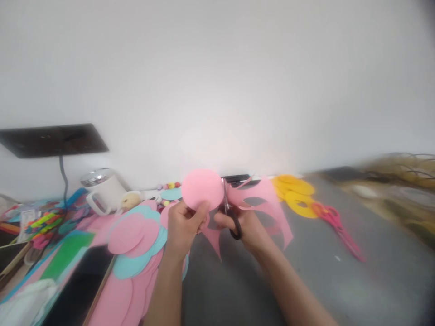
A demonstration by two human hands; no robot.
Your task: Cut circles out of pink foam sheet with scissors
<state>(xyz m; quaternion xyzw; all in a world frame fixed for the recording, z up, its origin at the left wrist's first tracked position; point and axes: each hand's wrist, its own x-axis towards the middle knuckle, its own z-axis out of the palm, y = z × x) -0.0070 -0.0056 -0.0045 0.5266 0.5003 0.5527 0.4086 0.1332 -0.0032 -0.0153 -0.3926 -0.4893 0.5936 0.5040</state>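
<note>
Between the thumb and fingers of my left hand (pixel 185 224) a round pink paper circle (pixel 203 188) is pinched, its face turned toward me. My right hand (pixel 249 226) grips a pair of scissors (pixel 235 226) with black handles. Their blades point up and lie along the circle's right edge. Pink paper scraps (pixel 272 203) with curved cut-outs lie behind and to the right of my right hand. A pointed pink strip (pixel 212 240) hangs below the circle. Left of my left hand, pink and light blue paper circles (pixel 125 231) are piled up.
Yellow paper circles (pixel 295 190) and pink scissors (pixel 340 228) lie on the grey table (pixel 340 290) to the right. At the left are a white mug (pixel 105 194) with a shiny lid, a dark flat panel (pixel 81 290) and coloured sheets. A white wall rises behind.
</note>
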